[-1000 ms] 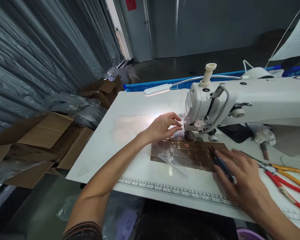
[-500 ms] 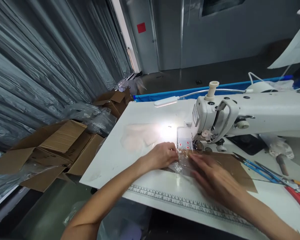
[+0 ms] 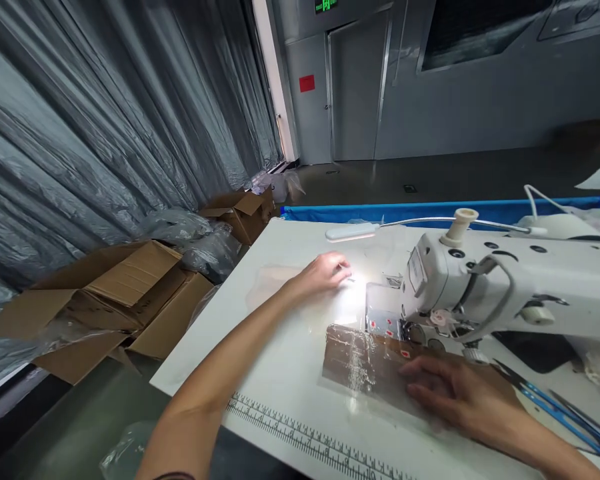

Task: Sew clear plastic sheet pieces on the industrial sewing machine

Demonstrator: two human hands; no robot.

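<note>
My left hand is above the white table in the bright lamp spot, fingers curled together in a pinch. A tiny dark sliver shows at its fingertips, too small to name. My right hand rests on the right part of a brown sheet with glossy clear film over it, thumb and fingers apart. This sheet lies in front of the sewing machine, its back edge beside the metal plate with red marks. Around the needle, the machine head hides the details.
A pale translucent sheet lies left on the table. A lamp on a bendy neck stands behind. Blue-handled tweezers lie at right, near a dark pad. A printed ruler runs along the front edge. Cardboard boxes stand left.
My left hand has let go of the brown sheet and moved back into the lamp light. More of the sheet's left end shows. My right hand stays on the sheet. The view has shifted.
</note>
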